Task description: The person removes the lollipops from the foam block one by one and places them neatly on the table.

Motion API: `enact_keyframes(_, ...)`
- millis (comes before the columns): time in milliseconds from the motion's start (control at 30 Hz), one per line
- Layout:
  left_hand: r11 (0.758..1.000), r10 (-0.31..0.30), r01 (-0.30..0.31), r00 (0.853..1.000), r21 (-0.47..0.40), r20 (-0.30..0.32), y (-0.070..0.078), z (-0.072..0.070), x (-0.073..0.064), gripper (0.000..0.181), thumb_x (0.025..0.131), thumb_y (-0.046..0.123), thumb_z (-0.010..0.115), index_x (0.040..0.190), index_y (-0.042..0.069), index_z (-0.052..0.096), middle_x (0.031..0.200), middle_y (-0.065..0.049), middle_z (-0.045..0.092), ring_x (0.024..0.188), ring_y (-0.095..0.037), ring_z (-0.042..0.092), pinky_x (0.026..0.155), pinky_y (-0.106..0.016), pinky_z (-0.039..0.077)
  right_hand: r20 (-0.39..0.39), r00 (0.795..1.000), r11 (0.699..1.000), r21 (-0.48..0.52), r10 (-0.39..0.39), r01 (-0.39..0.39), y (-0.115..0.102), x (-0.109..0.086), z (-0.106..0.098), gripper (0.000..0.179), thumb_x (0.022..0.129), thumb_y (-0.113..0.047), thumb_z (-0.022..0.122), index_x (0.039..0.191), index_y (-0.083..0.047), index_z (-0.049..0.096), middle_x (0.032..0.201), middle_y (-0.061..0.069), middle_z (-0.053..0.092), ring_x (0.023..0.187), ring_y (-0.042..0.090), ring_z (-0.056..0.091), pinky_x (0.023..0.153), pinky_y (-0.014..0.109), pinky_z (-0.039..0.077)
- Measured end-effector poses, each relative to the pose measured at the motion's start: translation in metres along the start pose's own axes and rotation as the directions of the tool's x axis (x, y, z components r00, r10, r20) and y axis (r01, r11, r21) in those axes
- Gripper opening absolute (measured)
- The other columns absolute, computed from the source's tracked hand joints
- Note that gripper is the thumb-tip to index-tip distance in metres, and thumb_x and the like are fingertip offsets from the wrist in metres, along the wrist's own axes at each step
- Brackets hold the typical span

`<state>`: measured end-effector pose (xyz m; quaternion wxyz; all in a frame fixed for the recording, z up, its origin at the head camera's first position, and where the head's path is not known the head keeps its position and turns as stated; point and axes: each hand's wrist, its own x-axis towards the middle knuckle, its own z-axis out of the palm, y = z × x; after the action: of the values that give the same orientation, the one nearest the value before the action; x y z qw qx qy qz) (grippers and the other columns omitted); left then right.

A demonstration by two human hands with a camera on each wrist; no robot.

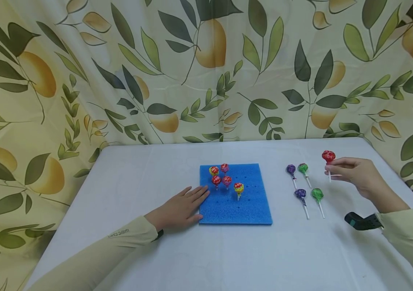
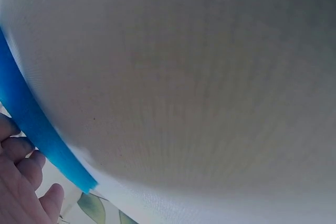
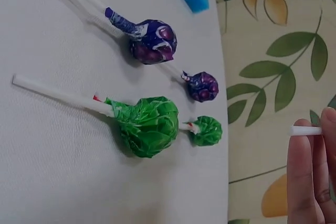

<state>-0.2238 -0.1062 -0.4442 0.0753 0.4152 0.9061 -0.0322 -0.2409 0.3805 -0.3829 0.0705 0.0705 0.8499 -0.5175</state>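
My right hand (image 1: 355,173) pinches a red-wrapped lollipop (image 1: 328,156) by its stick, head up, above the right side of the table. In the right wrist view, the white stick (image 3: 305,130) shows between thumb and fingers. My left hand (image 1: 181,208) rests with fingers stretched out against the left edge of a blue foam board (image 1: 235,212). Several lollipops stand upright in the board, among them a yellow-and-red lollipop (image 1: 238,187) and a red lollipop (image 1: 216,180). Left of the right hand lie two purple lollipops (image 1: 300,194) and two green lollipops (image 1: 317,194).
A white cloth covers the table (image 1: 137,173). Behind it hangs a curtain (image 1: 206,93) printed with leaves and fruit. A dark wrist device (image 1: 362,222) sits at the right sleeve. Small holes dot the foam board's surface.
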Motion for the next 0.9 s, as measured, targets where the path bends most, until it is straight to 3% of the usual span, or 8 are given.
enact_keyframes(267,1.000,-0.002,0.002,1.000,-0.001,0.000,0.001,-0.001,-0.001,0.069,0.097,0.051,0.035,0.152,0.013,0.015,0.159,-0.003,0.014,0.147,-0.019,0.015,0.120,-0.042,0.017,-0.010,0.998,0.998,0.003,0.064,-0.064,0.011,0.007,-0.005,0.019,0.086,-0.031,0.067,0.073,-0.045,0.064,0.072,-0.029,0.062,0.071,-0.007,0.064,0.068,0.015,0.055)
enact_keyframes(600,1.000,-0.008,0.008,1.000,-0.017,0.008,0.000,0.001,0.001,0.069,0.097,0.051,0.035,0.152,0.014,0.014,0.160,-0.002,0.013,0.148,-0.019,0.013,0.120,-0.042,0.015,-0.038,0.992,0.992,-0.030,0.122,-0.123,0.024,0.015,-0.005,0.018,0.085,-0.033,0.068,0.070,-0.042,0.063,0.068,-0.027,0.060,0.067,-0.005,0.063,0.068,0.018,0.055)
enact_keyframes(900,1.000,-0.016,0.017,1.000,-0.015,0.018,0.000,0.000,0.000,0.070,0.097,0.051,0.034,0.152,0.014,0.014,0.160,-0.002,0.012,0.148,-0.019,0.012,0.120,-0.042,0.015,-0.051,0.989,0.988,-0.064,0.136,-0.139,0.034,0.025,-0.002,0.006,0.083,-0.032,0.071,0.082,-0.027,0.068,0.069,-0.024,0.058,0.066,0.000,0.063,0.066,0.019,0.056)
